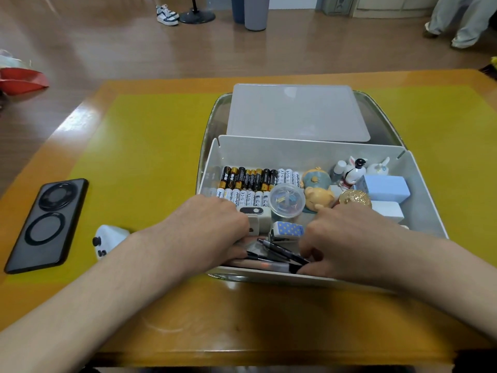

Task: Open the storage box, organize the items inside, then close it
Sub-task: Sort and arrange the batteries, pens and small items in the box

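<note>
The white storage box point(295, 150) stands open on a clear tray, its lid point(297, 113) lying flat behind it. Inside are rows of batteries point(250, 181), a small round clear tub point(286, 203), animal figurines point(318, 188), a blue block point(384, 188), a gold round object point(355, 200) and a dotted blue stapler point(287, 230). Both my hands reach into the near side of the box. My left hand point(212, 224) rests knuckles-up over the left ends of several pens point(279, 254). My right hand point(347, 238) pinches their right ends.
A black phone point(47, 224) lies face down at the left on the yellow mat point(148, 157). A small white device with buttons point(107, 239) sits beside my left wrist. Beyond the table are a person's legs, shoes and a stand base on the wooden floor.
</note>
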